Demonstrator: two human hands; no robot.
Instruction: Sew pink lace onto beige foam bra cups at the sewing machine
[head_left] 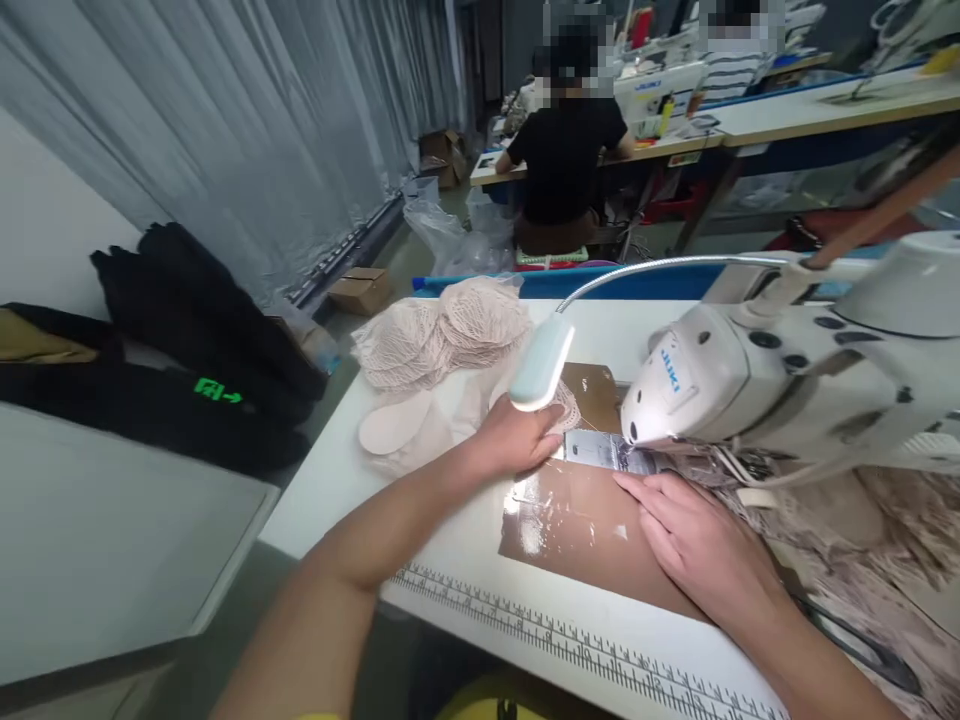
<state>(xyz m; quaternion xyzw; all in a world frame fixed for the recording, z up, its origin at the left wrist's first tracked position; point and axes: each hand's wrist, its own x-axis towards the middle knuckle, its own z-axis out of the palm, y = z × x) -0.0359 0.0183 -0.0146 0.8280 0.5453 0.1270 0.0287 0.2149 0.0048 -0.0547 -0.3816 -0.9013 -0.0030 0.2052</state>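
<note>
My left hand (517, 437) rests on the white sewing table (420, 520), fingers curled over a beige lace piece (568, 407) just left of the needle plate (600, 450). My right hand (694, 535) lies flat with fingers stretched out on the brown taped patch (570, 525), fingertips near the presser foot. The white sewing machine (757, 385) stands over both, and its gooseneck lamp (541, 362) hangs above my left hand. The needle itself is hidden by the machine head.
A pile of beige lace cups (442, 335) and a plain pad (394, 422) lie at the table's far left. Patterned fabric (885, 540) spreads at right. A ruler strip (570, 640) runs along the front edge. Black garments (180, 340) lie left. A person in black (566, 150) sits at a table behind.
</note>
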